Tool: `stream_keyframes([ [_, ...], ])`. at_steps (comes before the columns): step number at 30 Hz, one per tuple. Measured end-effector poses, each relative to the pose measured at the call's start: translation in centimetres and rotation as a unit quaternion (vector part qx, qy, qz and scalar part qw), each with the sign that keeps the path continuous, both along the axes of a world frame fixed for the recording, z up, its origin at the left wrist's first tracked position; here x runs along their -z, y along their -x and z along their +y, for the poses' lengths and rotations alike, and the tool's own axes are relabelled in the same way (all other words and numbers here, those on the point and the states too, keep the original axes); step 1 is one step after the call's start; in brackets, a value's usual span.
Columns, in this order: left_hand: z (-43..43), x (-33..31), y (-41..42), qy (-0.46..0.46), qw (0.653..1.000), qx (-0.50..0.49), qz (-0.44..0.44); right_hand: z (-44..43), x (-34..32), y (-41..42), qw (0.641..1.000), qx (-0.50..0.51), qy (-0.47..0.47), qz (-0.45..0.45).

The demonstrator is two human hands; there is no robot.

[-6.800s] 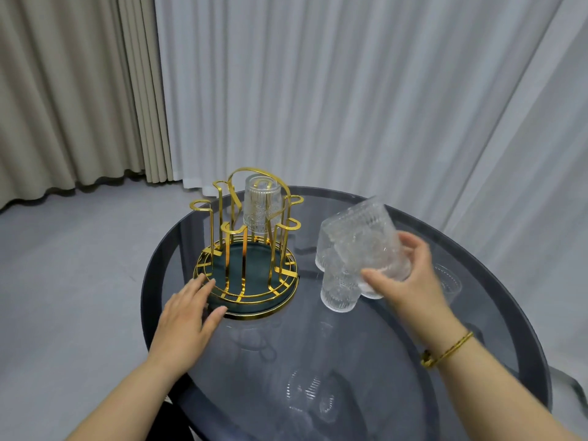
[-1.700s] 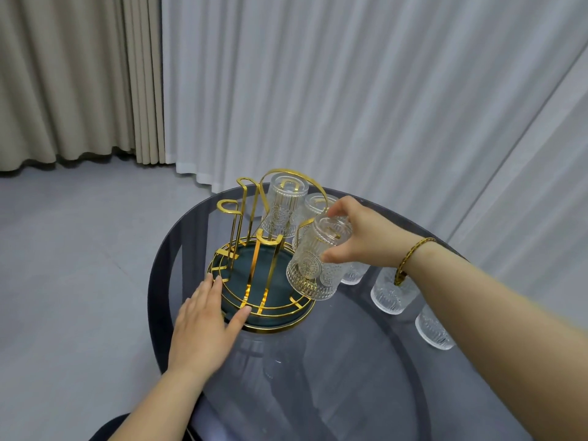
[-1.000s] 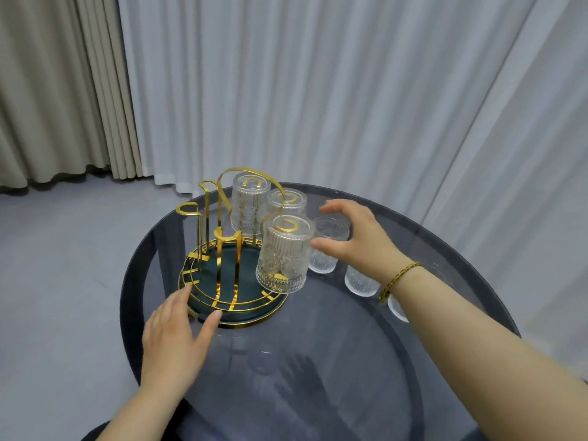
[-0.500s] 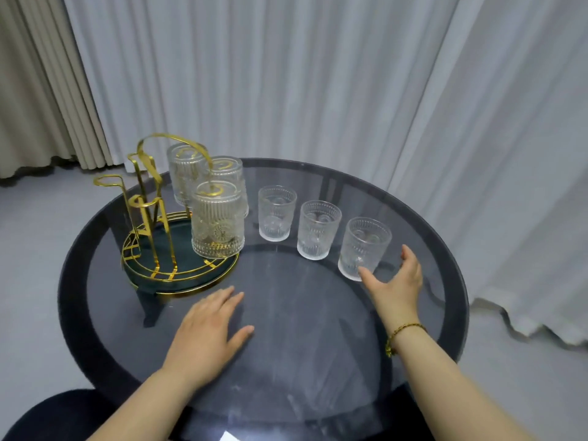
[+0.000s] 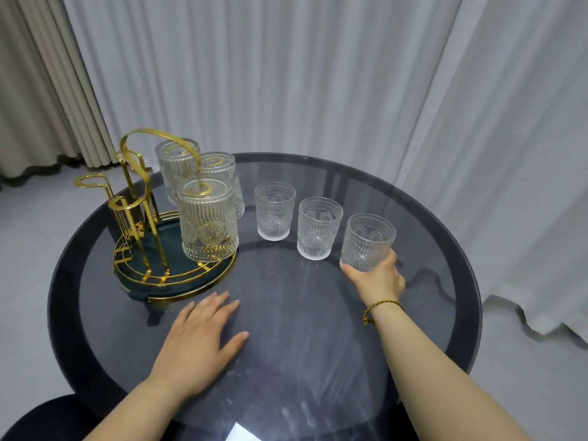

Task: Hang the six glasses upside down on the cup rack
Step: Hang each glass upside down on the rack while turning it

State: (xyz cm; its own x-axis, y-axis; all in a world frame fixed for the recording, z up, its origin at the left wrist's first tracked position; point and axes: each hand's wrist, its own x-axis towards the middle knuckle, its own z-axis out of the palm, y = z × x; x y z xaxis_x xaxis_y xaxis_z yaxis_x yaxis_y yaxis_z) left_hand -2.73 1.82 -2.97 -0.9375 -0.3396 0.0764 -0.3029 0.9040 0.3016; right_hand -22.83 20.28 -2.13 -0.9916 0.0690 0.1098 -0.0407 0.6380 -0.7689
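Right hand [image 5: 377, 276] clasps rightmost glass [image 5: 367, 241]; left hand [image 5: 199, 340] flat.

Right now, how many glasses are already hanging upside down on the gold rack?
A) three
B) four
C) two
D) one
A: three inverted glasses sit on the rack's prongs, front, middle and back, while three more stand upright on the table, the right hand at the base of the nearest one.
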Motion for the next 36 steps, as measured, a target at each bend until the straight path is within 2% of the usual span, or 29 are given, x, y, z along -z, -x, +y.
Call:
stream_keyframes([
  [3, -0.1, -0.1, 0.0, -0.018, 1.0, 0.002, -0.002, 0.3, 0.0, 0.1, 1.0, -0.008, 0.028, 0.007],
  [7, -0.6, -0.6, -0.4, -0.069, 0.998, 0.002, 0.012, 0.4, -1.1, -0.4, 0.988, -0.073, 0.136, 0.007],
  [10, -1.8, -1.4, -1.6, -0.103, 0.992, -0.022, 0.064, -0.1, -3.7, -0.9, 0.971, -0.123, 0.2, 0.04],
  [13, -4.2, -2.4, -3.1, -0.107, 0.981, -0.073, 0.145, -1.1, -7.5, -1.5, 0.958, -0.179, 0.208, 0.078],
  [17, -7.7, -3.0, -4.5, -0.087, 0.961, -0.151, 0.214, -2.8, -12.4, -2.7, 0.951, -0.246, 0.145, 0.12],
  [20, -9.5, -2.6, -4.5, -0.101, 0.964, -0.165, 0.184, -4.5, -15.4, -3.7, 0.94, -0.292, 0.112, 0.136],
  [23, -10.6, -1.6, -4.3, -0.1, 0.976, -0.12, 0.149, -6.1, -17.8, -4.8, 0.925, -0.34, 0.096, 0.137],
  [27, -11.4, -0.7, -4.2, -0.08, 0.984, -0.099, 0.127, -8.3, -20.7, -6.4, 0.889, -0.439, 0.049, 0.115],
  [30, -11.5, -0.4, -4.1, -0.081, 0.982, -0.113, 0.129, -10.6, -23.0, -7.6, 0.846, -0.52, -0.04, 0.109],
  [32, -11.7, -0.2, -4.0, -0.078, 0.982, -0.12, 0.127, -12.6, -24.0, -8.4, 0.824, -0.547, -0.092, 0.117],
  [36, -11.7, 0.1, -4.1, -0.071, 0.98, -0.139, 0.124, -16.1, -25.0, -9.6, 0.806, -0.562, -0.117, 0.143],
])
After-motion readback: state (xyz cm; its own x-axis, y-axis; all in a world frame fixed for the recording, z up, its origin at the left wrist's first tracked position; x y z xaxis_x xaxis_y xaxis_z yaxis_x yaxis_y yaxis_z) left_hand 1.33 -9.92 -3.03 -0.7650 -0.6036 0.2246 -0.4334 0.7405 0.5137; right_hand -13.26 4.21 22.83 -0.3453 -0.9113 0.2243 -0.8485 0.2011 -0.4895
